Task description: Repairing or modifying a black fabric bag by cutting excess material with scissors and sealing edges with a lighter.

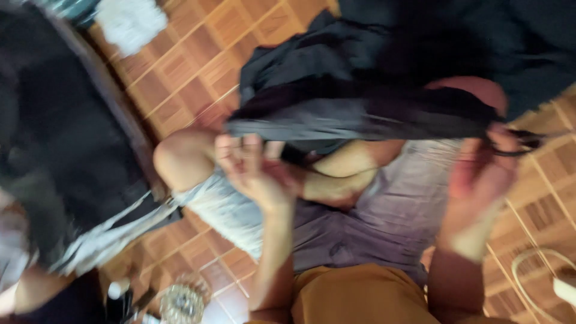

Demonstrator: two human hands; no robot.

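Note:
The picture is blurred by motion. A dark, black-grey garment (pixel 360 90) is stretched out in front of me above my crossed bare legs (pixel 336 174). My left hand (pixel 255 171) curls its fingers on the garment's lower left edge. My right hand (pixel 483 174) grips the lower right edge, where a thin black loop (pixel 522 144) sticks out. I am sitting on the floor in pale grey-lilac shorts (pixel 384 216), with a mustard-coloured cloth (pixel 354 294) nearest to me.
The floor is wooden parquet (pixel 192 66). A heap of dark cloth with a grey strip (pixel 66 150) lies to the left, and a white fluffy item (pixel 129 21) is at the top left. A cut-glass object (pixel 180 303) stands low left. A pale cord (pixel 540 270) loops at the lower right.

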